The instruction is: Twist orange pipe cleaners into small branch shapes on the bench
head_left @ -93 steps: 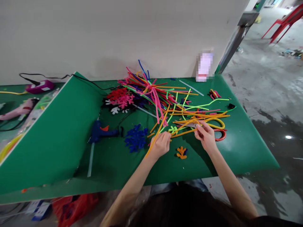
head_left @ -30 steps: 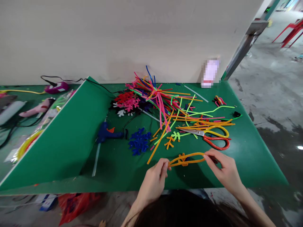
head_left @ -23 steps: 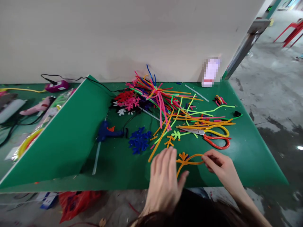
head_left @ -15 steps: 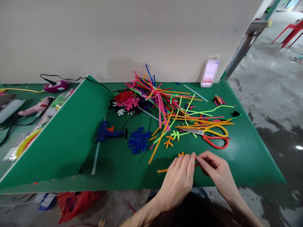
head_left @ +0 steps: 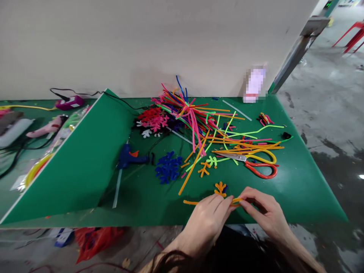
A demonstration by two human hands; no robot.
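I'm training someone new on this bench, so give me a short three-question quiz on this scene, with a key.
1. What colours are the two handle loops of the scissors?
2. True or false: in the picture, the glue gun lies to the left of the blue branching pieces.
3. What is the right hand pinching?
a) a green strip
b) an orange strip
c) a white strip

Key: 1. One yellow, one red. 2. True. 3. b.

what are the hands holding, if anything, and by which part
An orange fuzzy stem: the right hand pinches it where two strands meet; the left hand covers its middle, hiding any grip there.
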